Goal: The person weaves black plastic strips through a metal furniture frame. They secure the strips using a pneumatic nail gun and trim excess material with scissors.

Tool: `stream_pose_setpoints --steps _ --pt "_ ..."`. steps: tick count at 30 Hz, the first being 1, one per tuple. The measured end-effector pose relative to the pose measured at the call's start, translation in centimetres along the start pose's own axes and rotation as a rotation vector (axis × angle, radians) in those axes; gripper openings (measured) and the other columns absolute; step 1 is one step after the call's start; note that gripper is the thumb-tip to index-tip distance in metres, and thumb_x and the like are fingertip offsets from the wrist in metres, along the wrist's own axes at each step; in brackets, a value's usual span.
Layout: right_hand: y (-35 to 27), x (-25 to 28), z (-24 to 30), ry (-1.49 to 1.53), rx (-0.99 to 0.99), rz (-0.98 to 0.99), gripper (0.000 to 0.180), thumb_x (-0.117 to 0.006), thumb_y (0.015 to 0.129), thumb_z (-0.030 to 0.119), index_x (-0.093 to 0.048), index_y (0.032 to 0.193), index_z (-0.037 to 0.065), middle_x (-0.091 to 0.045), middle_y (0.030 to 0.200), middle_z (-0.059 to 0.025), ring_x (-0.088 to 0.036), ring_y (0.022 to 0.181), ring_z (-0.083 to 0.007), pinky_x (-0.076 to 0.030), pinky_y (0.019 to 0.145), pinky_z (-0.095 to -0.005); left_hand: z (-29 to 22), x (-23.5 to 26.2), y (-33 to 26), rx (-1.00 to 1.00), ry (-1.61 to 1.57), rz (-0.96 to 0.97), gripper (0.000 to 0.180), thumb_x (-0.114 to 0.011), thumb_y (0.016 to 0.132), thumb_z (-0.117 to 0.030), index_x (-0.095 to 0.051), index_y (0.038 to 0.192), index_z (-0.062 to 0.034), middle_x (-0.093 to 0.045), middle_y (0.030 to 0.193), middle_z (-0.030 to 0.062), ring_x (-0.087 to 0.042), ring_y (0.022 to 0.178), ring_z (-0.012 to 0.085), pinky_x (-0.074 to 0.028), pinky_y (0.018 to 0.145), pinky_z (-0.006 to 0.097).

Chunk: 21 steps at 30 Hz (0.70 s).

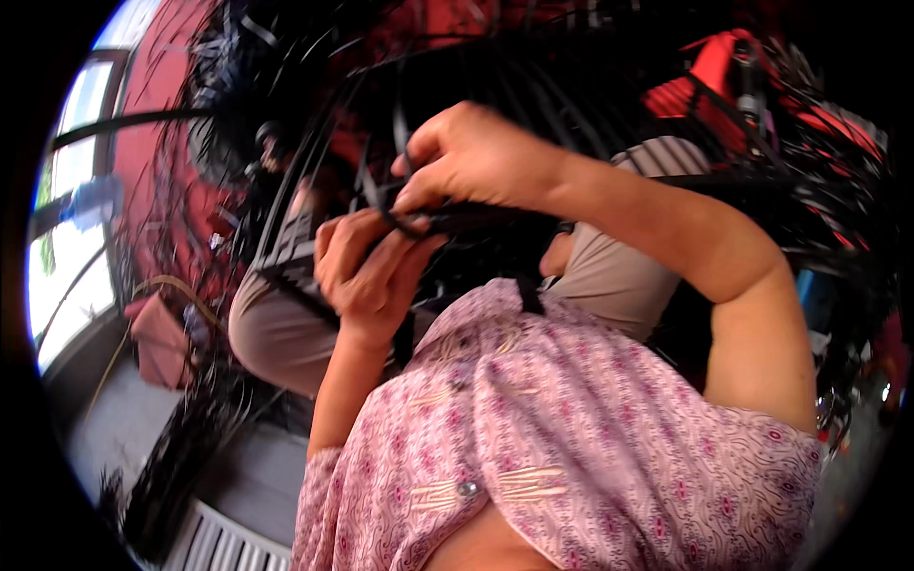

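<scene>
My right hand (471, 157), slightly smeared by motion, is closed in a pinch on a flat black strip (399, 119). A bend of that strip curves down between both hands at the near rim of a dark woven piece (466, 219). My left hand (367, 262) sits lower and to the left, its fingers bent and closed on the strip at this rim. Long black strips (533, 100) run away from the rim over my lap. Whether the strip passes under the rim is hidden by my fingers.
Loose black strips (219, 67) hang and pile at the far left, by a red wall (152, 57). A bundle of black strips (176, 457) and a pinkish bag (162, 343) lie on the grey floor. Something bright red (709, 71) stands at the far right among tangled strips.
</scene>
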State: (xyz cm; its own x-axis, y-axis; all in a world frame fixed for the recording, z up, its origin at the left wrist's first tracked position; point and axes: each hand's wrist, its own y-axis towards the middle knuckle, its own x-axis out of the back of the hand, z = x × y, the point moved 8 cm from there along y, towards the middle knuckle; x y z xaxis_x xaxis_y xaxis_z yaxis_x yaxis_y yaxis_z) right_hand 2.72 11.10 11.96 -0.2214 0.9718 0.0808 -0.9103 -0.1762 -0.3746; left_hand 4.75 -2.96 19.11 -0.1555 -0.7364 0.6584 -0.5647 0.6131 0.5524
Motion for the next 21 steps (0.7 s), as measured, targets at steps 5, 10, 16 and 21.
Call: stream_pose_setpoints --steps 5,10,16,21 --pt "-3.0 3.2 1.8 -0.018 -0.007 -0.239 0.084 -0.083 0.075 0.025 -0.041 0.137 -0.012 -0.068 0.099 -0.0174 -0.067 0.075 -0.018 -0.054 0.07 -0.0281 -1.2 -0.7 0.7 -0.003 -0.028 0.032 0.026 -0.082 0.067 0.002 -0.067 0.088 -0.0018 -0.067 0.09 0.0091 -0.062 0.084 0.0277 -0.046 0.074 0.038" --pt "-9.4 12.6 4.5 -0.073 0.272 -0.689 0.078 -0.082 0.078 0.024 -0.042 0.139 -0.006 -0.062 0.119 -0.0175 -0.067 0.09 -0.0186 -0.055 0.077 -0.031 -1.4 -0.8 0.4 -0.026 0.034 0.021 0.024 -0.079 0.068 0.004 -0.065 0.086 -0.0014 -0.067 0.087 0.0089 -0.06 0.08 0.0278 -0.044 0.073 0.038" --pt "-21.0 38.9 -2.6 -0.327 -0.032 -1.055 0.069 -0.075 0.083 0.028 -0.048 0.137 -0.005 -0.069 0.097 -0.0072 -0.063 0.08 -0.0095 -0.049 0.065 -0.0226 -1.4 -0.7 0.3 -0.001 0.04 0.01 0.028 -0.083 0.067 -0.003 -0.067 0.091 -0.0066 -0.068 0.089 0.0035 -0.064 0.084 0.0246 -0.045 0.08 0.039" --pt "-29.2 53.7 -19.1 -0.506 -0.752 -0.842 0.062 -0.076 0.081 0.03 -0.054 0.129 -0.003 -0.058 0.08 -0.0014 -0.051 0.062 -0.0097 -0.042 0.051 -0.0246 -1.2 -1.3 0.5 0.01 0.043 0.021 0.029 -0.083 0.065 -0.005 -0.068 0.089 -0.0071 -0.064 0.087 0.0049 -0.062 0.082 0.0265 -0.044 0.077 0.039"
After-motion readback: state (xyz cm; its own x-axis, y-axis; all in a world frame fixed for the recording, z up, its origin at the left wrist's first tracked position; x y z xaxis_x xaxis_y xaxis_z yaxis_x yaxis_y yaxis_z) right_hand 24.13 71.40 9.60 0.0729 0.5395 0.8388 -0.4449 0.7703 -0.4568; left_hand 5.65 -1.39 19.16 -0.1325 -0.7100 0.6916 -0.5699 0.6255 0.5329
